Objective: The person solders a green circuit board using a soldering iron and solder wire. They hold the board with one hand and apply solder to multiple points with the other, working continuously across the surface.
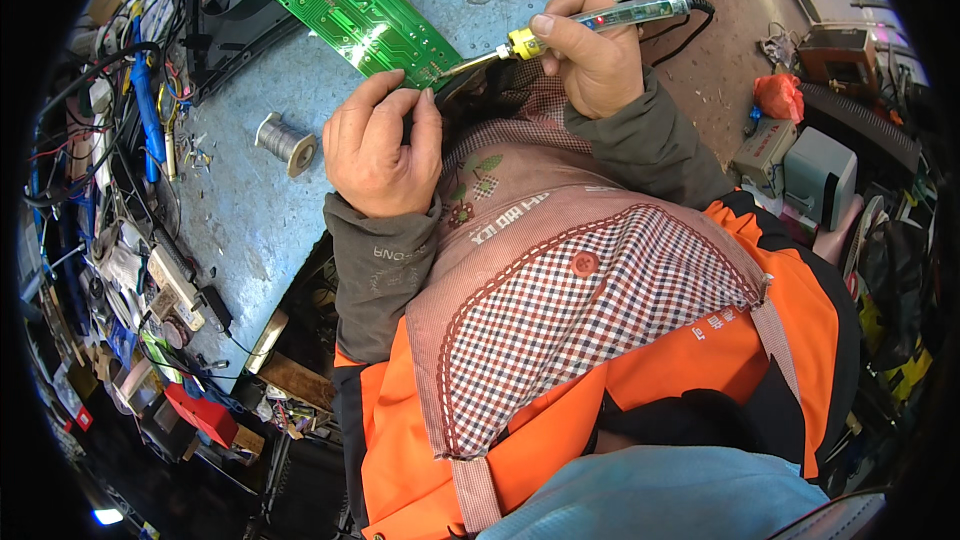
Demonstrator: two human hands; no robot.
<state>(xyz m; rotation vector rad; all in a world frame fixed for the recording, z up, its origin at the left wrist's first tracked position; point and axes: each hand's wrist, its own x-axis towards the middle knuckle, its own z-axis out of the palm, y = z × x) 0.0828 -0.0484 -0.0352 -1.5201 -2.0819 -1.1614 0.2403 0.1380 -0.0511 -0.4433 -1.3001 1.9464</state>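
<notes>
Upper centre: your right hand [597, 60] clamps iron [522, 43] pen-like, likely for tip control at board [350, 15]; your left hand [385, 150] touches lower edge, likely steadying, pinch unclear.

Before you, the circuit board [345, 15] slants over the workbench [250, 235] from far left to near right, its near end beside your left hand [382, 145] and at the tip of the soldering iron [640, 10] in your right hand [600, 65]. The wire spool [280, 140] lies on the bench left of your left hand; cables [110, 130] lie farther left, a carton [764, 155] right of your right sleeve [650, 145].
</notes>
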